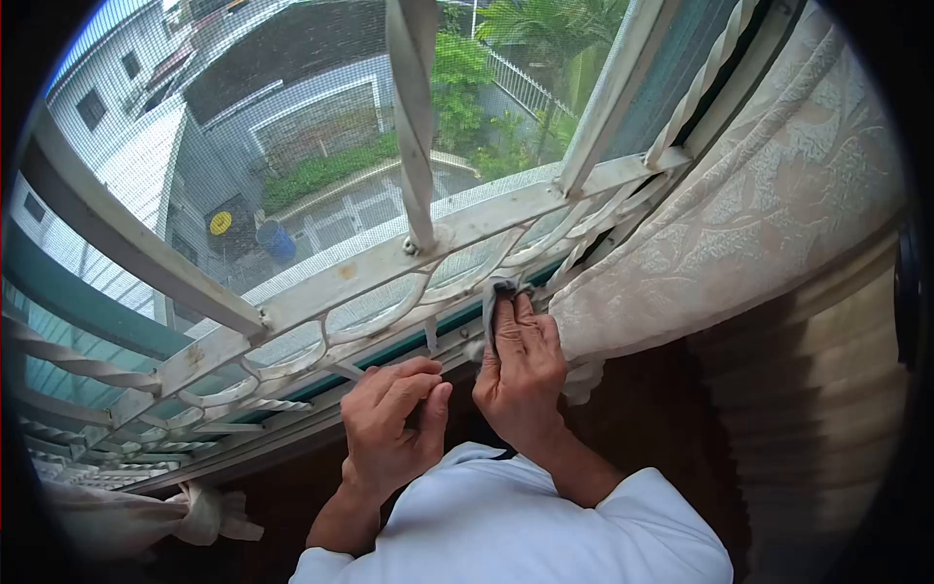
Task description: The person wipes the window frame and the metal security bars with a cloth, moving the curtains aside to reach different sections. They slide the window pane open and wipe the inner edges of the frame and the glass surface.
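- White cloth shirt (535,530) of the person is nearest, at the bottom, with both forearms reaching forward.
- Right hand (523,375) grips a small grey crumpled cloth (492,313) under its fingers — this cloth is at the lower part of the white-painted metal window grille (342,276), just beside the pale flower-patterned curtain (725,224).
- Left hand (392,417) is near the grille, left of the cloth — fingers are bent, but I cannot tell whether they hold something.
- Outside stands a round blue barrel (275,240).

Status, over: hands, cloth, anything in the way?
Right hand holding grey cloth near window grille. Left hand curled, nothing visible in it. Patterned curtain close beside right hand.
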`<action>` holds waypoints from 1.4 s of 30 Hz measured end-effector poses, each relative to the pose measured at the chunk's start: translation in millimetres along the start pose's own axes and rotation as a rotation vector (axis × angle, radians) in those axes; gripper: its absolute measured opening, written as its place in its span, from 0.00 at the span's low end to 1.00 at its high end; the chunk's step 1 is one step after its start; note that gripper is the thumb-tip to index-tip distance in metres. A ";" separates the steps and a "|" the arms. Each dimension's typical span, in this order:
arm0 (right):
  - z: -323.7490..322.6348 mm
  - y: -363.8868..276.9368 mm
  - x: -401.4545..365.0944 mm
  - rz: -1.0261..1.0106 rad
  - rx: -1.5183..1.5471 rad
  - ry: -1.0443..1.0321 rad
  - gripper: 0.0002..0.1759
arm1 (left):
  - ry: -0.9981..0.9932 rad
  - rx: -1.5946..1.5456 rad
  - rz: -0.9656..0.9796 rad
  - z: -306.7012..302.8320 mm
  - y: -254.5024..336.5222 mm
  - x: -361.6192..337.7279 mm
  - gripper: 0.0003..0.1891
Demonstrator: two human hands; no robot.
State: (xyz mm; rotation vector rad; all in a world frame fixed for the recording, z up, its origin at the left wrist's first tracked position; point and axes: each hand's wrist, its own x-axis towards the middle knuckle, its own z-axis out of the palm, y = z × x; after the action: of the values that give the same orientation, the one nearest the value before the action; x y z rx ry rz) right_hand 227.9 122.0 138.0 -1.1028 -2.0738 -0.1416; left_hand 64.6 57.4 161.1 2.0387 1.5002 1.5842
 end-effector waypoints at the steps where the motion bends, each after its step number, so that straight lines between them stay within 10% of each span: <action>1: 1.0 -1.9 2.2 0.007 -0.006 0.003 0.34 | 0.015 -0.016 0.003 -2.7 -2.6 -0.8 0.05; 11: 3.2 -12.4 11.0 0.274 0.305 0.076 0.30 | -0.150 -0.093 0.037 -24.1 -10.3 -11.7 0.03; 19: 11.7 -16.3 41.8 -0.181 -0.036 -0.009 0.26 | -0.158 -0.117 0.108 -39.7 -3.4 -25.5 0.05; 26: 6.1 -14.0 8.2 0.263 0.847 -0.025 0.26 | 0.049 -0.086 -0.013 -33.1 4.6 -31.7 0.03; 31: -13.5 48.6 6.9 0.089 1.442 -0.672 0.33 | 0.257 -0.147 -0.228 -1.2 28.5 -11.1 0.16; 35: -7.8 89.1 34.0 -0.126 1.641 -0.910 0.31 | -0.038 -0.289 -0.264 30.8 12.5 -29.9 0.23; 42: 0.4 66.6 66.1 -0.152 1.241 -0.587 0.16 | 0.435 -0.726 -0.458 99.5 40.6 -48.8 0.17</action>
State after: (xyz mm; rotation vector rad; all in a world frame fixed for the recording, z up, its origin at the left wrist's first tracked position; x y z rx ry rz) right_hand 255.6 207.1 166.1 -0.1881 -2.0859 1.3490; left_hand 171.3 42.6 113.0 0.9347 1.1194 2.0235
